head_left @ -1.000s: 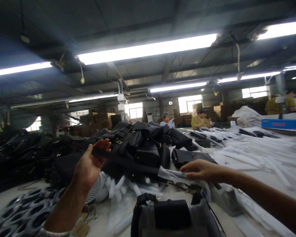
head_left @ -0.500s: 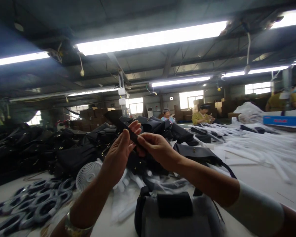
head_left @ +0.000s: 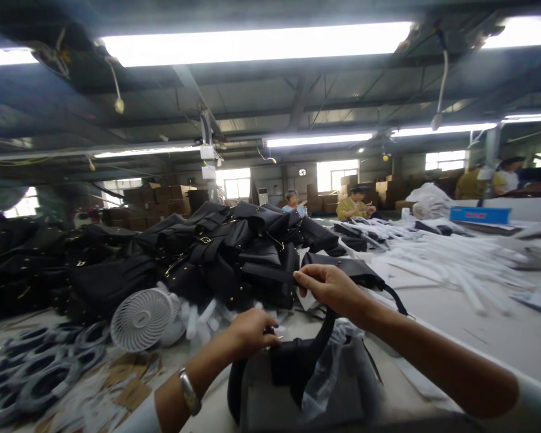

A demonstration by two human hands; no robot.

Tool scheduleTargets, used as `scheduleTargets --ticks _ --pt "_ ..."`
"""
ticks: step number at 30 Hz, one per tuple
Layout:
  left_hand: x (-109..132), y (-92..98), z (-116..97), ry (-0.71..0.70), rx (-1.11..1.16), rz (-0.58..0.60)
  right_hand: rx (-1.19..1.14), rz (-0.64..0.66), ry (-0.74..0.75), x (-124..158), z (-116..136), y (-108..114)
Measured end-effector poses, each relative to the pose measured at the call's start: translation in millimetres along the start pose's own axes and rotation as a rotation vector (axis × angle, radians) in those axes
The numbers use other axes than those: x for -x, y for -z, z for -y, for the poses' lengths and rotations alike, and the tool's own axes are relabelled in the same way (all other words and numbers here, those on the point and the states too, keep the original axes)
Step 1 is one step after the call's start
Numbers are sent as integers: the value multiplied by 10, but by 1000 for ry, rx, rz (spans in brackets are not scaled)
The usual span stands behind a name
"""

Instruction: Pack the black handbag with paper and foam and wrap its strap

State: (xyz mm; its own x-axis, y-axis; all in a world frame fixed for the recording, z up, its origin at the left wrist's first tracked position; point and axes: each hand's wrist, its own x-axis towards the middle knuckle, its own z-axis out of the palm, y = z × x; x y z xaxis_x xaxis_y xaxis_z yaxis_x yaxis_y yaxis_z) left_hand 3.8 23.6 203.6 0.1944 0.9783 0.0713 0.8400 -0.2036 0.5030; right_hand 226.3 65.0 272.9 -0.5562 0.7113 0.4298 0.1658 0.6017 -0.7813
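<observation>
In front of me on the table stands a bag (head_left: pixel 265 400) with a grey body and black trim. My right hand (head_left: pixel 336 288), above it, pinches a dark strap (head_left: pixel 268 273) that stretches leftward from the fingertips. My left hand (head_left: pixel 252 331) is low at the bag's top edge, fingers curled and thumb close to a small shiny bit; what it grips is too small to make out. A black band (head_left: pixel 322 334) rises from the bag below my right hand. Clear plastic wrap (head_left: pixel 327 367) hangs over the bag's front.
Black bags (head_left: pixel 207 240) are heaped behind my hands. A white fan (head_left: pixel 142 319) stands at left, beside wrapped rings (head_left: pixel 49 379) and cardboard scraps (head_left: pixel 133 391). White foam tubes (head_left: pixel 455 258) cover the right side, near a blue box (head_left: pixel 480 215). Two people (head_left: pixel 356 204) sit farther back.
My hands have parted: the left dropped to the bag's top, while the right moved rightward and lower, still pinching the strap. Plastic wrap now lies over the bag's front. The view shifted slightly.
</observation>
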Motion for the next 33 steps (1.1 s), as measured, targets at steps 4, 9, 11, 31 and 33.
scheduleTargets --ticks 4,9,11,31,33 --pt "-103 85 36 -39 89 129 -160 33 -85 84 -151 -96" --pt "45 195 -39 -78 152 26 -327 3 -190 177 -366 -179" --pt "134 201 -89 -77 156 -74 -406 -30 -208 209 -442 -206" --pt "457 63 12 92 1409 -542 -484 136 -316 319 -613 -669" --pt "472 53 15 83 1464 -546 -540 131 -335 298 -551 -743"
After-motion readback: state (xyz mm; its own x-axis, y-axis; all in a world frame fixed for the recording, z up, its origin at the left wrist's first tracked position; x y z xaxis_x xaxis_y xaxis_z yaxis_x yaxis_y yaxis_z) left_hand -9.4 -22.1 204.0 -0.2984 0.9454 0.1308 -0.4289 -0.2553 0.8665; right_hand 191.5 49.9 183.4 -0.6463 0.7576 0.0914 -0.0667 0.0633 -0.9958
